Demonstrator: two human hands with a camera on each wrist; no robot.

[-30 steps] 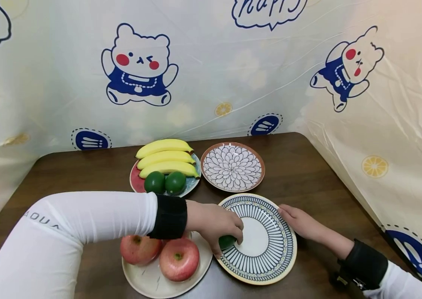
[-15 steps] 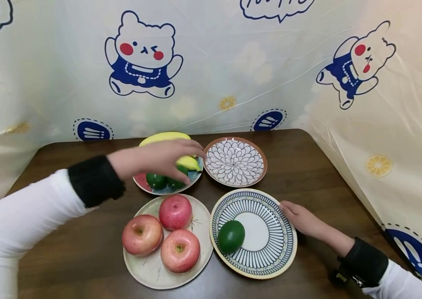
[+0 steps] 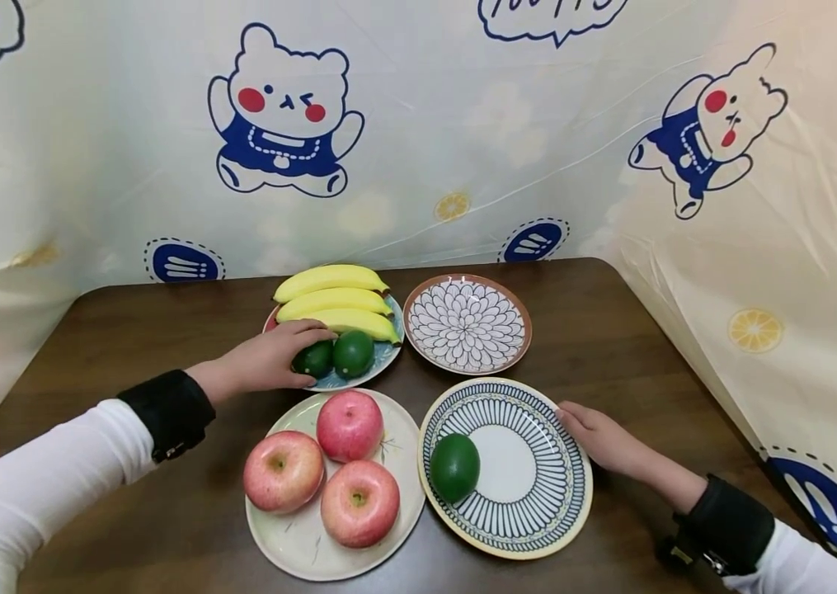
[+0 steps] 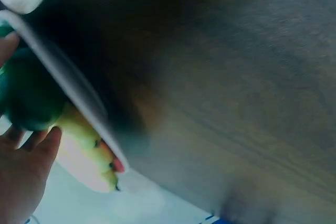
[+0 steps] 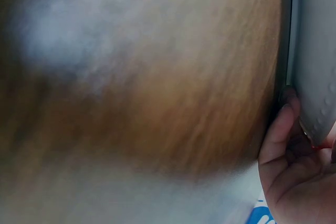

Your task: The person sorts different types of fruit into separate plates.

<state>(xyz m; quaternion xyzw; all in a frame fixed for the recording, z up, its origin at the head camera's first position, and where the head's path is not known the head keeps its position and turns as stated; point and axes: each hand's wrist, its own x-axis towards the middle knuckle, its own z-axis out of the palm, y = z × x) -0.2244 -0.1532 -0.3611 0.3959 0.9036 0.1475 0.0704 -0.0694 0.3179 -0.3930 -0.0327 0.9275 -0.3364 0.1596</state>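
My left hand [image 3: 270, 359] reaches over the back left plate [image 3: 388, 356], its fingers and thumb curved round the left of two dark green avocados. In the left wrist view that avocado [image 4: 31, 93] sits between thumb and fingertips. The other avocado [image 3: 354, 354] lies right beside it, in front of three bananas [image 3: 332, 301]. With my right hand [image 3: 607, 437] I pinch the right rim of the blue-and-white patterned plate [image 3: 510, 462], thumb on top. A single avocado [image 3: 455, 468] rests on the left part of this plate.
A cream plate [image 3: 307, 561] holding three red apples [image 3: 360, 503] stands at the front, left of the patterned plate. Behind, to the right of the bananas, is a brown-rimmed flower-pattern plate [image 3: 466, 326]. A printed cloth [image 3: 418, 124] hangs behind the wooden table [image 3: 129, 355].
My left hand let go of an avocado on the patterned plate, then moved back and left to the avocados beside the bananas. The right hand has stayed on the plate's rim.
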